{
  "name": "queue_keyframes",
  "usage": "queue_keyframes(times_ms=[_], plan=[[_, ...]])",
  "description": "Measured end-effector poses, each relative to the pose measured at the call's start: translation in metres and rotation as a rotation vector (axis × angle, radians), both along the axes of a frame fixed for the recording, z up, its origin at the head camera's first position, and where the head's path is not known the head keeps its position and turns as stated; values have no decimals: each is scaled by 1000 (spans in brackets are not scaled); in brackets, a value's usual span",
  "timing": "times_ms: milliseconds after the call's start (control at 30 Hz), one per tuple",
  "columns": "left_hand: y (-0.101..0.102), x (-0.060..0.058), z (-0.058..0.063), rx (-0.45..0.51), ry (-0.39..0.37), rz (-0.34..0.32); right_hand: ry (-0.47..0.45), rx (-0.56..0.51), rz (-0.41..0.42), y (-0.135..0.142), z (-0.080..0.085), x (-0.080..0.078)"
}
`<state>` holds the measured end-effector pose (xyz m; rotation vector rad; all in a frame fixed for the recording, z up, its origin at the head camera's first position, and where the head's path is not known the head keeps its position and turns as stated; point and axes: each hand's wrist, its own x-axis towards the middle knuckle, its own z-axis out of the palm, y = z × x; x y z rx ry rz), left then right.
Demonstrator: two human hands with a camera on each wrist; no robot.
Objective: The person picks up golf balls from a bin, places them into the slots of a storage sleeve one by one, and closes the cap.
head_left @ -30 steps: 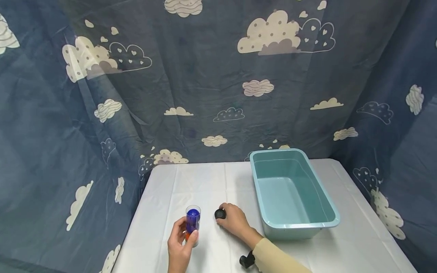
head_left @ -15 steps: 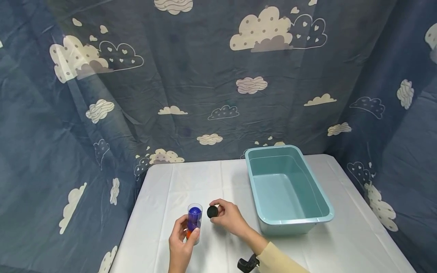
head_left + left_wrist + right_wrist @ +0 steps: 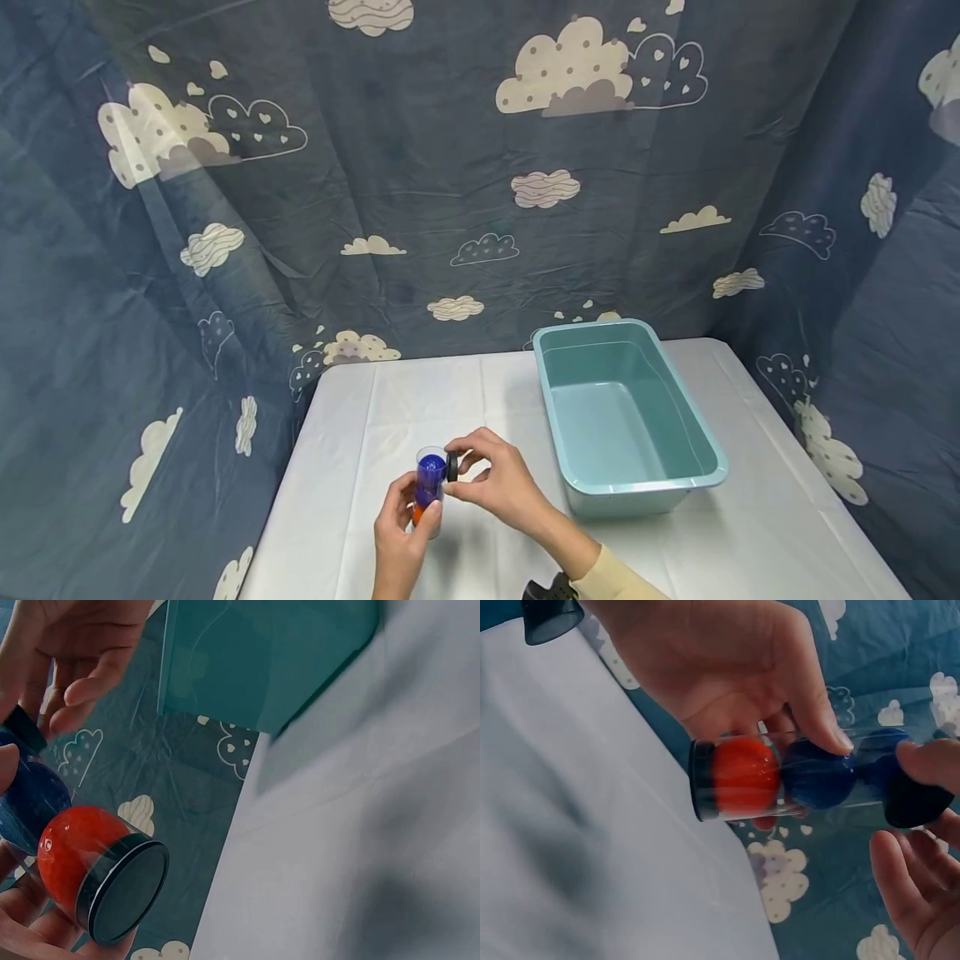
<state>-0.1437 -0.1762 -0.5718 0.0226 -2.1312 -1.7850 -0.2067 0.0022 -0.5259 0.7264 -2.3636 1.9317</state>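
Observation:
My left hand (image 3: pixel 401 533) grips a clear plastic tube (image 3: pixel 431 508) above the table, its fingers and thumb around the lower part. Inside, an orange ball (image 3: pixel 746 776) sits at the end with a black base (image 3: pixel 702 780), and blue balls (image 3: pixel 819 774) fill the rest. My right hand (image 3: pixel 504 482) pinches a round black cap (image 3: pixel 452 467) by its edge between thumb and fingers. That cap stands on its side close against the tube's upper end; whether they touch I cannot tell. In the head view the tube's top rim looks uncovered.
A teal plastic bin (image 3: pixel 637 492) stands on the white-covered table (image 3: pixel 757 533), right of my hands. Part of a black device (image 3: pixel 551 588) shows by the right sleeve (image 3: pixel 618 575). A dark cloud-print curtain (image 3: pixel 420 150) hangs behind and at both sides.
My right hand has lifted the black cap from beside the tube and moved it left to the tube's upper end, turning it onto its side. The left hand keeps its grip.

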Motion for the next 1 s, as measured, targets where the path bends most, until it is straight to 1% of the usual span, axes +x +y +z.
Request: queue_keyframes(times_ms=[167,233,300,367,433,500,633,733,800,900,933,1000], plan=[[11,5,11,4,-24,-40,-33,-71,-4,9,8,3],[16,7,14,6,-31,-63,-34,-74,-11,13,12,3],[18,7,12,2,-43,-75,-12,-59,-17,17,16,2],[19,4,7,-9,-43,-83,24,-26,-16,22,21,0],[18,1,2,-21,-35,-95,62,18,0,27,27,-2],[18,-2,-2,-33,-21,-113,88,72,36,32,32,-3],[19,-2,-4,-58,-1,-149,117,217,135,39,42,-5],[23,1,1,-78,-6,-170,133,339,189,46,49,-6],[26,4,8,-81,-11,-191,151,409,211,50,54,-6],[30,8,21,-73,-17,-217,206,499,235,54,60,-7],[31,9,23,-71,-17,-222,226,521,240,55,62,-7],[30,7,17,-69,-14,-228,262,551,250,56,64,-6]])
